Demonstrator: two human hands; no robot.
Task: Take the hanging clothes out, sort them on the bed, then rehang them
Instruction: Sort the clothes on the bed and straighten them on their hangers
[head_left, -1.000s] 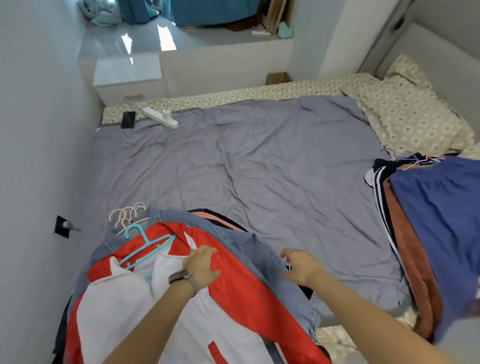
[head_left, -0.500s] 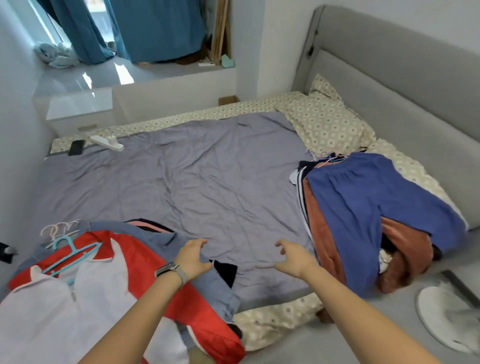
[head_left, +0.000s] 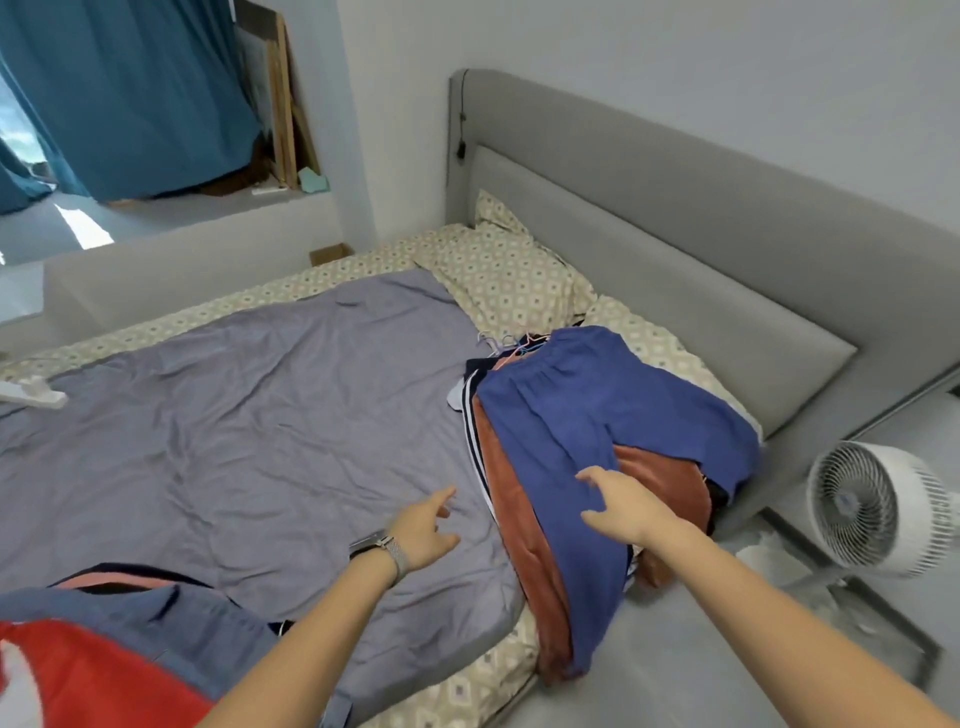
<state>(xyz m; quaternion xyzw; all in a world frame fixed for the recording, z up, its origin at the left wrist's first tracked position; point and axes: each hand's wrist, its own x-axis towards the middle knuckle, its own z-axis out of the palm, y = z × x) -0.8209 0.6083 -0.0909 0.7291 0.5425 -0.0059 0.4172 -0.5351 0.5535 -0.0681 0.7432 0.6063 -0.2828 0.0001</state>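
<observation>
I am seeing both hands reaching out over the grey bedspread (head_left: 249, 431): the left hand (head_left: 423, 530), a watch (head_left: 382, 545) on its wrist, is hovering with fingers loosely spread and gripping nothing, while the right hand (head_left: 621, 506) is stretching toward two o'clock, fingers splayed over the blue garment (head_left: 587, 441), though I cannot tell whether it is touching the cloth. That blue piece is topping a pile with a rust-coloured garment (head_left: 524, 535) under it at about two o'clock near the patterned pillow (head_left: 511, 283), and a second heap, a red top (head_left: 88, 675) on a denim jacket (head_left: 171, 623), is lying at eight o'clock. A white fan (head_left: 878, 506) is standing on the floor at three o'clock.
</observation>
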